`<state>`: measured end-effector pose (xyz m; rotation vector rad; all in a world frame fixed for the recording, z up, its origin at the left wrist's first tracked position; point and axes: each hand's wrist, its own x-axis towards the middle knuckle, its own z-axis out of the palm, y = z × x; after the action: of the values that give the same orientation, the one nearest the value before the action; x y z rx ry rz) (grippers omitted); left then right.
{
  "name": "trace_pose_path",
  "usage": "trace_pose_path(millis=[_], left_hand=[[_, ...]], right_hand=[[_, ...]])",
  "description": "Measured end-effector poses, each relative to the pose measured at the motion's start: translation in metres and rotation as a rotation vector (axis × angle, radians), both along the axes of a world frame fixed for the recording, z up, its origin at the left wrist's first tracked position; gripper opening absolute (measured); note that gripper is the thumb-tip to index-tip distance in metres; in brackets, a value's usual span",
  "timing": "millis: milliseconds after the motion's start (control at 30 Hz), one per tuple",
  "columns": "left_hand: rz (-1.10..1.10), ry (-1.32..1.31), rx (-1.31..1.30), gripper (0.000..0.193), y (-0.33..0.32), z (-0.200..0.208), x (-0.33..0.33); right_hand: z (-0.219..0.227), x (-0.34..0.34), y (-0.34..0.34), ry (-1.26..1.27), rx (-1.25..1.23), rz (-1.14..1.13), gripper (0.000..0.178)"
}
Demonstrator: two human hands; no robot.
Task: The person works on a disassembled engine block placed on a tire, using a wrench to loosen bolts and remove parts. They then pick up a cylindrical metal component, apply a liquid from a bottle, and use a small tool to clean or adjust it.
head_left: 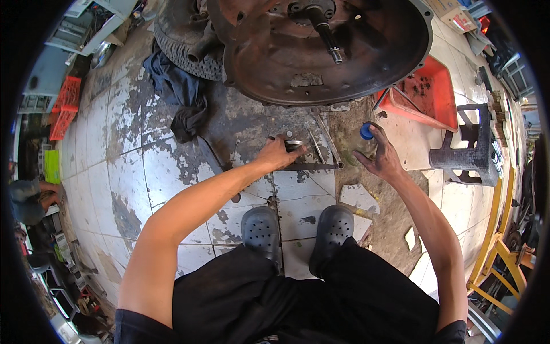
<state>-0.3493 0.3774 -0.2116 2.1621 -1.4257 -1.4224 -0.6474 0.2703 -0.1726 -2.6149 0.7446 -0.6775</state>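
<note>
My left hand (278,153) is closed round a short metal ring that looks like a bearing (295,143), low over the tiled floor. To the right, my right hand (382,156) has its thumb stretched away from the fingers. A round blue cap (366,131) touches its fingertips; whether it is pinched between them is unclear. Between the hands lie a spanner (329,137) and a thin metal tool (314,145), with a dark flat bar (309,167) across their near ends. Ahead stands a large rusty bell housing (355,63) with a splined shaft (326,35) sticking out.
A tyre (186,43) and a dark cloth (183,92) lie at the far left. At the right are a red tray (444,94) and a black plastic stool (467,155). A long-handled tool (211,156) and broken tile (358,198) lie on the floor. A person (28,200) is at the left edge.
</note>
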Motion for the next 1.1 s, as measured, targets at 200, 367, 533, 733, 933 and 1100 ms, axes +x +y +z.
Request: trace_pose_path(millis=[200,367,533,733,933,1100], left_hand=[[0.068,0.022,0.161,0.077,-0.014,-0.023,0.010],[0.115,-0.052,-0.154,0.060,0.004,-0.001,-0.001],[-0.093,0.116,-0.471,0.068,0.022,0.028,0.006],[-0.259,0.188,-0.643,0.068,0.017,0.040,-0.001],[-0.435,0.048,-0.803,0.072,0.010,0.040,-0.008],[-0.460,0.065,-0.736,0.075,0.007,0.043,-0.009]], right_hand=[[0.006,0.014,0.003,-0.036,-0.007,-0.040,0.088],[0.002,0.006,0.004,-0.021,0.021,-0.037,0.082],[0.027,0.014,0.018,-0.056,0.067,0.048,0.074],[0.063,0.044,0.031,0.159,0.319,0.300,0.079],[0.083,0.069,0.037,0.473,0.475,0.390,0.081],[0.094,0.078,0.031,0.670,0.537,0.415,0.083]])
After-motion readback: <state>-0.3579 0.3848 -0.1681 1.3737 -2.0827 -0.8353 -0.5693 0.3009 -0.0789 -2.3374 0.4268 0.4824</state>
